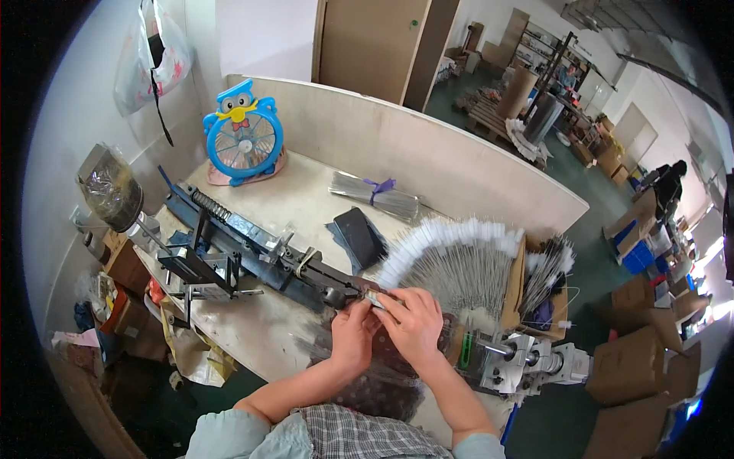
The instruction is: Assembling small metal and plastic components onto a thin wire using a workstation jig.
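Note:
Both of my hands meet at the near end of a long dark metal bench machine [267, 256] fitted with a spring and levers. My right hand [413, 325] pinches a small pale piece [373, 298] with thumb and forefinger at the machine's end. My left hand [353, 334] is closed right beside it, its fingertips against the same spot; what it holds is hidden. Just beyond my hands, a wide fan of thin metal wires with white tips [451, 264] lies spread on the table. Dark spotted cloth [386, 390] lies under my forearms.
A blue cartoon-shaped fan [245, 141] stands at the back left. Wires tied with purple [375, 195] and a dark flat pad [359, 239] lie mid-table. On the right are a cardboard box of wires [514, 294] and a silver metal mechanism [535, 367]. A low partition [428, 141] edges the table.

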Demonstrator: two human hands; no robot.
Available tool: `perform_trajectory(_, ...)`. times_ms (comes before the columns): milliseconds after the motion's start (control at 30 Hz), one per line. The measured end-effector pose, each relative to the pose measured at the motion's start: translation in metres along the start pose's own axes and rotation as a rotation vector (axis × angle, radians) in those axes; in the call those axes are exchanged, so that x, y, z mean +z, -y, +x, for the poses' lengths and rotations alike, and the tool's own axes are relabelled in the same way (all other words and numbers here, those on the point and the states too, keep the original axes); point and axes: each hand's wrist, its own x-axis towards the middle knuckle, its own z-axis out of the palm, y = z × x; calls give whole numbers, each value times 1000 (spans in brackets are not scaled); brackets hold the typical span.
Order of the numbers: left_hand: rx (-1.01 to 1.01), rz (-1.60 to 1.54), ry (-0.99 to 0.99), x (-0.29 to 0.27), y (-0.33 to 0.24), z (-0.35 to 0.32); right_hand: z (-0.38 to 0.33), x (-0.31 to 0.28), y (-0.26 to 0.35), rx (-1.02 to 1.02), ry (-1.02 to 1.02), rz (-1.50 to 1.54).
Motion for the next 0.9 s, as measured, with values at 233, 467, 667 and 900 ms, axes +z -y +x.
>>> perform_trajectory(233,22,-7,42,-4,-1,5,6,0,1,-16,30,14)
perform_trajectory(467,-56,-109,31,2,2,8,10,-31,-6,48,62,-20)
perform_trajectory(667,-48,50,-15,-11,-11,2,-15,-16,-15,9,245,-53)
perform_trajectory(900,-175,64,91,-6,-18,-4,-28,-25,-18,103,234,82)
